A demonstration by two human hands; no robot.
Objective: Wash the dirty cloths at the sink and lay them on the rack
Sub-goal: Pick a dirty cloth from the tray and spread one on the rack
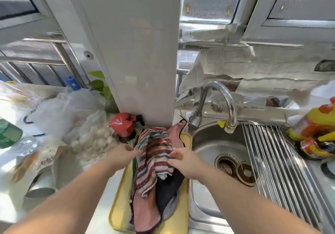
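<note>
A striped cloth (154, 154) lies on top of a heap of cloths in a yellow tray (117, 206) left of the sink. Under it are a pink cloth (145, 213) and a dark cloth (168, 184). My left hand (121, 154) pinches the striped cloth's left edge. My right hand (183, 159) pinches its right edge. The steel sink (204, 148) sits to the right, with the curved tap (224, 97) over it. A roll-up rack (275, 161) of steel rods covers the sink's right part.
A red pot (123, 124) stands behind the tray against a white pillar (137, 52). Plastic bags (72, 110) of food crowd the counter on the left. A steel cup (39, 188) lies at the lower left. Bright snack packets (317, 132) sit at the far right.
</note>
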